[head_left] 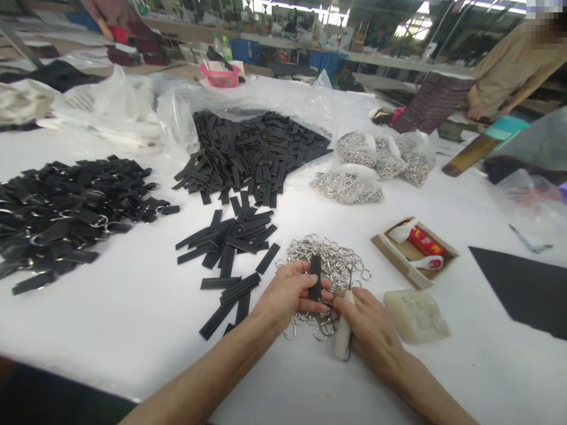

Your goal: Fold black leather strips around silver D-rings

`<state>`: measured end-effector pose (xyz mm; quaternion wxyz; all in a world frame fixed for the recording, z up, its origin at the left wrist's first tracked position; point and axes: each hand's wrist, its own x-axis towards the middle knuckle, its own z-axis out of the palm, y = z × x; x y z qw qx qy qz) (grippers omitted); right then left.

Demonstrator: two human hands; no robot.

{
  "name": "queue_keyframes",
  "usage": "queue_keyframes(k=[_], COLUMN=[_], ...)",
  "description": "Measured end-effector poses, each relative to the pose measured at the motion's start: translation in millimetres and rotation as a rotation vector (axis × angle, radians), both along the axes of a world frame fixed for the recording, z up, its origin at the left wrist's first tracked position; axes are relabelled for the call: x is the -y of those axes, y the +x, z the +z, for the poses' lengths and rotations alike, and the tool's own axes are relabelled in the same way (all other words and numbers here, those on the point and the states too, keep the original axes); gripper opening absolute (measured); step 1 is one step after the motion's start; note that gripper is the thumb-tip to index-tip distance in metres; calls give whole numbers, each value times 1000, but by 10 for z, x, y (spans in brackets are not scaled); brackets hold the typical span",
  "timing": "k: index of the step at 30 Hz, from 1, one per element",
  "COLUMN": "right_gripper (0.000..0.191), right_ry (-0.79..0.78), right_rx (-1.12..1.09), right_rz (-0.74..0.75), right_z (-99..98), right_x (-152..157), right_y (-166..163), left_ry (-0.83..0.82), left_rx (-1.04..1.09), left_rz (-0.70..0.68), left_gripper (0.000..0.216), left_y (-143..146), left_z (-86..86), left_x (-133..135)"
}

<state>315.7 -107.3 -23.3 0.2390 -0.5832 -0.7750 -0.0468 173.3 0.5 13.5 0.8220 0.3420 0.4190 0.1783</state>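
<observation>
Between the thumb and fingers of my left hand [292, 289] is a black strip [315, 274], held upright. My right hand [372, 321] grips a white-handled awl [343, 336], its thin metal spike pointing away from me. The right fingertips are close to the lower end of the strip, by a metal ring; whether they touch it I cannot tell. Under both hands spreads a heap of silvery metal rings [339, 257]. Loose black strips [234, 242] lie to the left of it.
Finished-looking black loops with rings [57, 218] are heaped at left. Behind lies a big pile of black strips [261, 147], beside bags of rings [348, 188]. At right are an open cardboard box [403, 260], a whitish block [416, 316] and a black sheet [527, 289]. Other people stand beyond.
</observation>
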Motion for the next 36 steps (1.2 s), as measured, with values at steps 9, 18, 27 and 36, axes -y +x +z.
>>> queue_keyframes(k=[9,18,27,36], right_gripper=[22,16,11,4], right_ry=[9,-69,-146,-79], right_rx=[46,-217,-484,-803], right_rz=[-14,-189,-327,-533], right_z=[-15,129,232,311], right_x=[-4,54,-124,-488], right_y=[-45,21,-37,-47], left_ry=[69,81,105,102], left_rx=[32,6,45,67], left_rz=[-24,-62,-100,-151], left_gripper=[9,9,6,4], left_y=[32,204,78,43], left_z=[70,46,-101,-59], left_x=[-144,-266,-302,-275])
